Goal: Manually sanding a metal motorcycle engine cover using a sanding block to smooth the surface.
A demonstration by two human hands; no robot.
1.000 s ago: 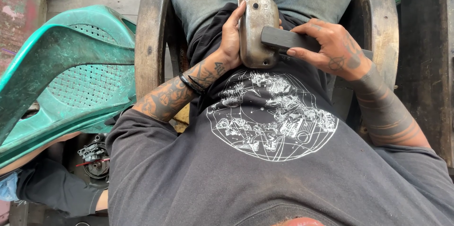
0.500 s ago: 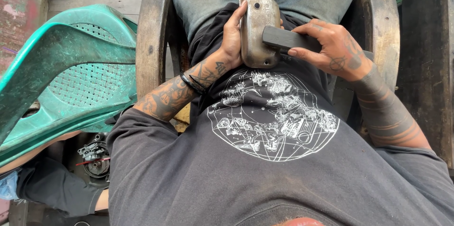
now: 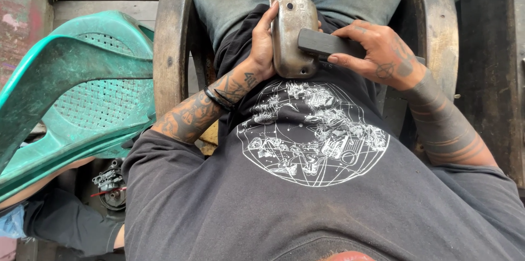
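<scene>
I sit in a wooden chair and look down my dark printed shirt at my lap. My left hand grips the left edge of a dull grey, oblong metal cover with small holes at its far end, held upright against my belly. My right hand holds a dark rectangular block whose left end lies flat against the cover's right side.
Wooden armrests flank me on both sides. A green plastic chair lies tipped at the left. Below it sit small metal parts on the ground and part of another person's dark clothing.
The block in my right hand has shifted very slightly along the cover. My left hand and the cover stay where they were.
</scene>
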